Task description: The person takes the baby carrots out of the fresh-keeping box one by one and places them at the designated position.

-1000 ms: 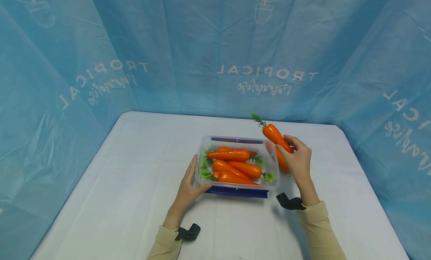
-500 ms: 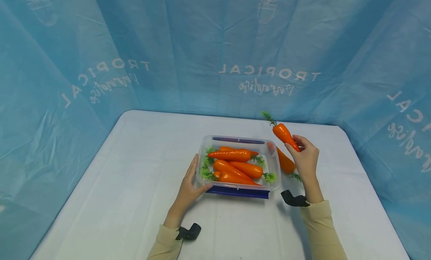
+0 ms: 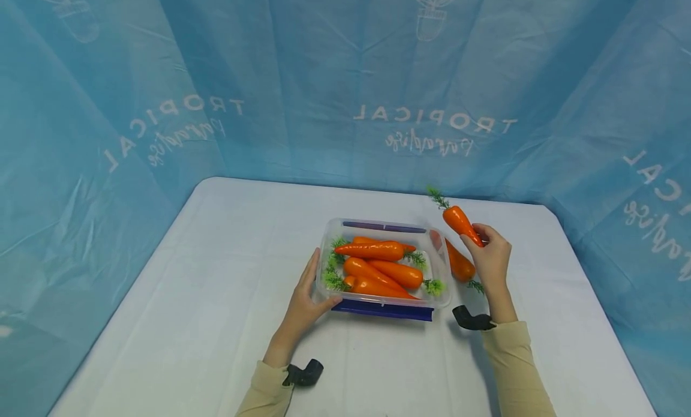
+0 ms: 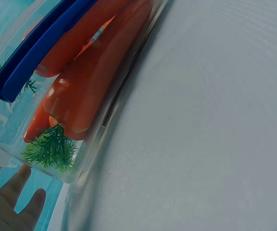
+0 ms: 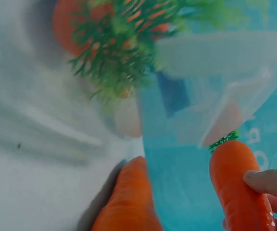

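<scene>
A clear plastic food container (image 3: 382, 301) with blue latches holds several orange carrots (image 3: 378, 249) with green tops. My left hand (image 3: 303, 309) rests against its left side, fingers straight along the wall and thumb at the front corner. In the left wrist view, those fingers (image 4: 32, 207) are spread beside the container. My right hand (image 3: 492, 255) pinches a carrot (image 3: 459, 220) near its narrow end, above the table behind the container's right corner. Its green top points up and to the left. In the right wrist view, thumb and fingers hold this carrot (image 5: 237, 178).
Another carrot (image 3: 460, 264) lies on the white table (image 3: 216, 285) against the container's right side, partly seen through the wall. A blue latch flap (image 3: 383, 309) sticks out at the front. A blue curtain (image 3: 324, 75) hangs behind and at both sides.
My right hand has moved to the right with the carrot, away from the container, then lowered slightly. The carrot on the table shows more fully. My left hand stays at the container.
</scene>
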The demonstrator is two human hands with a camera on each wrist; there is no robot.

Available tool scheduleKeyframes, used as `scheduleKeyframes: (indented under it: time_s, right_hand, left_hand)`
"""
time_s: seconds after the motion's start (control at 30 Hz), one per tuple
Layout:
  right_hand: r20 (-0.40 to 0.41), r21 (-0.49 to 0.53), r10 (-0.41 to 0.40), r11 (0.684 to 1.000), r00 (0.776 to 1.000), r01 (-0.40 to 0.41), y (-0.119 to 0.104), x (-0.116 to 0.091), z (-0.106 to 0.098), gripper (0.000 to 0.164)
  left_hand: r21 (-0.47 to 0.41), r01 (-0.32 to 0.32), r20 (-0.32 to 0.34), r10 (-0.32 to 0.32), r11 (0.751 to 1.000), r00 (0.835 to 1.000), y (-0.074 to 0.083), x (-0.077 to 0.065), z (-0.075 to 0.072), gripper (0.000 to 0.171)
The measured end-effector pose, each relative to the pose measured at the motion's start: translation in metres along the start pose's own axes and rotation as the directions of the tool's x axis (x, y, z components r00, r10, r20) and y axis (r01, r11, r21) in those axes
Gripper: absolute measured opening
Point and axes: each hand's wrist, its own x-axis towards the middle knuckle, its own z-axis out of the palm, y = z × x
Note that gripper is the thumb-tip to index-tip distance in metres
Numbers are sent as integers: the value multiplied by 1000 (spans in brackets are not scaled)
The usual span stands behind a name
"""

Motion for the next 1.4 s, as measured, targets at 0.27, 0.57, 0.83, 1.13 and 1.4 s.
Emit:
scheduleKeyframes:
  time_s: [0.27,0.57,0.83,1.13,1.4]
  right_hand:
    - [16,-25,23,999,1000,-23,18,1,6,33]
    - [17,-33,38,999,999,-37,32,-3,14,33]
    - [48,-45,121,992,992,-119,37,-7,17,37]
    - [100,-91,146,986,984,-137,41,-8,21,36]
    - [116,-131,122,986,986,-107,39,-13,25,32]
  left_hand:
    - [3,10,1,-10,1000,1000,-1,-1,2,102]
    - [-7,32,7,-32,999,999,-2,-4,5,102]
    - [-1,33,10,-33,999,999,-1,-4,4,102]
    - [16,9,-2,-9,1000,1000,1,-3,2,102]
    - [19,-10,-9,10,1000,1000,2,0,0,101]
